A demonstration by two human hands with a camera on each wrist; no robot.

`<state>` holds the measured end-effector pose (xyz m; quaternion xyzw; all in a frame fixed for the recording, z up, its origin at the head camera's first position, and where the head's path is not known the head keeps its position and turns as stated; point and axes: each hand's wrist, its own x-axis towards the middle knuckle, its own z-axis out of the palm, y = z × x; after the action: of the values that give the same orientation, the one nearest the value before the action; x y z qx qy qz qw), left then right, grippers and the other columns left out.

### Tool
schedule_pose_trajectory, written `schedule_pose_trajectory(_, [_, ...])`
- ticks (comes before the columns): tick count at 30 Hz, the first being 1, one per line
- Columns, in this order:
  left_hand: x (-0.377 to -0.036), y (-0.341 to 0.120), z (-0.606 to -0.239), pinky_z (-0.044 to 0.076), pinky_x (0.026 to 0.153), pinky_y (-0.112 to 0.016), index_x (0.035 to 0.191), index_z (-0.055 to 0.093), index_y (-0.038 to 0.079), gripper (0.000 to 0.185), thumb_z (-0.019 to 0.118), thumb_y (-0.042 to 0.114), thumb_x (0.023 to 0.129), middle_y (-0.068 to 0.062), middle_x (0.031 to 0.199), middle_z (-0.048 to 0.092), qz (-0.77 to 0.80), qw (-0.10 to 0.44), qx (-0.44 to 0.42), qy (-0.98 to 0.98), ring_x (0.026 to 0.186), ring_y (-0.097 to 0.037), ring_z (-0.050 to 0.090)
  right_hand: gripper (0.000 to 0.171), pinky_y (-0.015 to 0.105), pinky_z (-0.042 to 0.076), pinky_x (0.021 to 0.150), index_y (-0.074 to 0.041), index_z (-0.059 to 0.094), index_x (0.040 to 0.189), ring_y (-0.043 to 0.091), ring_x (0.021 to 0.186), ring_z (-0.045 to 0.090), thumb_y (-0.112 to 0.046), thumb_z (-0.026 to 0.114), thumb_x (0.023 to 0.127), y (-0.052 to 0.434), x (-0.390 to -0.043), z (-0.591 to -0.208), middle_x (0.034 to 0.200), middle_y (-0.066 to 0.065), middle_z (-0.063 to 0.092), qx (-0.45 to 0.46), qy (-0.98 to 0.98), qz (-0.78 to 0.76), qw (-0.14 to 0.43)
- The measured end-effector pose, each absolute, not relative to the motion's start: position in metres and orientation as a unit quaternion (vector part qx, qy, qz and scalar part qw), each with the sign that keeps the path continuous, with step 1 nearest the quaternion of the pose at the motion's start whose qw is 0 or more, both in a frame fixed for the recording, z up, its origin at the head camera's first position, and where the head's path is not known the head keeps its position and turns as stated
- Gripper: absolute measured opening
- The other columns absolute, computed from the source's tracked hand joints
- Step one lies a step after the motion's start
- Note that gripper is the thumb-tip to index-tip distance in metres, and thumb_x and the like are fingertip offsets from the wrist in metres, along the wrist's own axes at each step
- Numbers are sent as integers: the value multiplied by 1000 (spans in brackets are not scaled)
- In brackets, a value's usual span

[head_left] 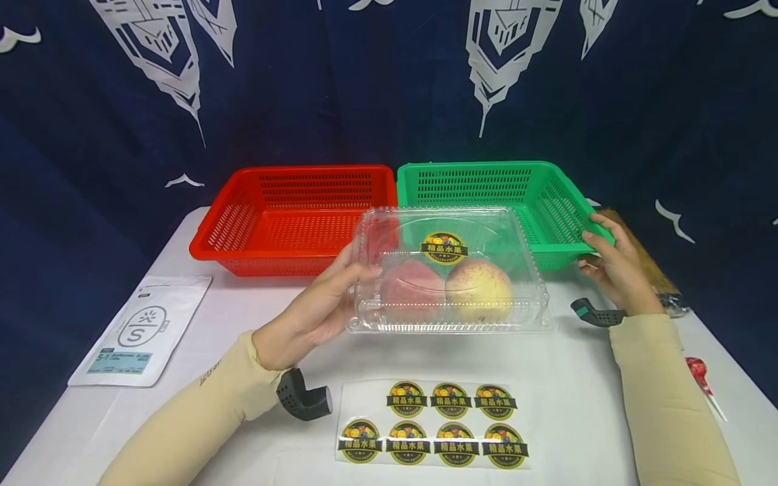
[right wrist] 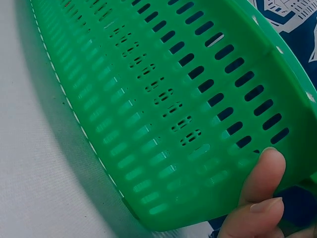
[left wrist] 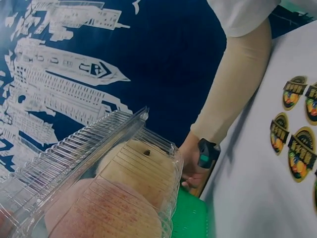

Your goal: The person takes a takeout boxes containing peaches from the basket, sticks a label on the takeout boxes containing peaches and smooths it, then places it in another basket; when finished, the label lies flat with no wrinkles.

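My left hand (head_left: 322, 297) grips the left side of a clear plastic clamshell box (head_left: 452, 317), thumb over its edge. Inside sit two peaches, a pinker one (head_left: 412, 290) and a yellower one (head_left: 479, 289); both show close up in the left wrist view. A round black fruit sticker (head_left: 444, 248) is on the lid. The box is held over the table and overlaps the front of the green basket (head_left: 541, 260) in the head view. My right hand (head_left: 620, 266) holds that basket by its right front corner, its fingertips (right wrist: 270, 163) on the plastic in the right wrist view.
A red basket (head_left: 292, 264) stands left of the green one. In front lies a sheet of fruit stickers (head_left: 433, 425). A white pouch (head_left: 142, 331) is on the left; a brown package (head_left: 647, 263) and a red-wrapped lollipop (head_left: 699, 374) are on the right.
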<state>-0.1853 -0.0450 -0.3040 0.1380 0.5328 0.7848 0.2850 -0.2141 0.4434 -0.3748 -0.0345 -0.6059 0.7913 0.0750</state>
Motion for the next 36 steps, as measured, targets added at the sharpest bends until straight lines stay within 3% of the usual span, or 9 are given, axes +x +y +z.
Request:
schedule_pose_trajectory(12, [-209, -21, -283, 57, 95, -38, 171, 14, 33, 80, 50, 11, 103, -11, 157, 41, 811, 251, 126, 513, 123, -23, 52, 38, 18, 53, 56, -32, 50, 143, 9, 67, 63, -14, 60, 111, 442, -213, -374, 126, 2, 45, -34, -605, 791, 78])
schedule_pose_trajectory(17, [-218, -9, -281, 48, 106, -46, 170, 16, 34, 80, 51, 7, 103, -7, 156, 42, 829, 245, 106, 492, 129, -26, 49, 38, 19, 53, 56, -32, 50, 143, 9, 67, 63, -15, 61, 111, 443, -213, -374, 126, 2, 44, -40, -610, 788, 79])
schedule_pose_trajectory(21, [-225, 0, -280, 34, 122, -56, 173, 7, 34, 89, 54, 6, 102, -6, 171, 26, 836, 237, 90, 486, 138, -26, 40, 38, 19, 53, 56, -33, 51, 143, 9, 67, 63, -15, 61, 111, 443, -213, -375, 124, 0, 48, -41, -612, 786, 78])
schedule_pose_trajectory(23, [-229, 5, -280, 27, 128, -56, 174, 4, 33, 93, 56, 7, 102, -5, 176, 18, 835, 226, 80, 494, 129, -22, 44, 38, 20, 53, 56, -33, 51, 143, 9, 67, 63, -15, 61, 111, 443, -214, -375, 122, 0, 50, -41, -610, 788, 76])
schedule_pose_trajectory(29, [-242, 20, -278, 24, 128, -41, 174, 4, 30, 97, 61, 2, 100, -4, 177, 14, 848, 194, 60, 489, 148, -27, 35, 39, 20, 53, 56, -33, 50, 144, 10, 66, 62, -15, 61, 111, 444, -215, -375, 123, 1, 49, -41, -608, 789, 73])
schedule_pose_trajectory(30, [-244, 22, -278, 28, 123, -38, 174, 5, 30, 98, 62, 2, 100, -5, 177, 14, 850, 192, 55, 488, 146, -23, 37, 39, 20, 53, 56, -33, 49, 144, 10, 67, 62, -14, 60, 112, 444, -215, -375, 123, 2, 48, -42, -609, 789, 73])
schedule_pose_trajectory(33, [-250, 28, -279, 34, 109, -32, 173, 6, 35, 100, 65, 3, 99, -8, 177, 18, 850, 188, 41, 491, 102, -7, 54, 39, 20, 53, 56, -33, 49, 144, 10, 67, 62, -14, 60, 112, 444, -215, -375, 125, 2, 45, -46, -612, 786, 73])
schedule_pose_trajectory(34, [-252, 30, -279, 34, 108, -32, 173, 6, 36, 101, 66, 3, 99, -9, 176, 19, 849, 187, 38, 493, 85, -5, 51, 39, 20, 53, 56, -33, 49, 144, 10, 67, 62, -14, 60, 112, 444, -215, -375, 126, 3, 44, -46, -611, 786, 74])
schedule_pose_trajectory(36, [-255, 34, -279, 33, 115, -36, 173, 6, 39, 101, 67, 4, 99, -11, 175, 20, 849, 188, 37, 493, 74, -9, 45, 39, 20, 53, 56, -33, 49, 144, 10, 66, 62, -15, 60, 112, 443, -215, -375, 125, 2, 45, -47, -610, 787, 75])
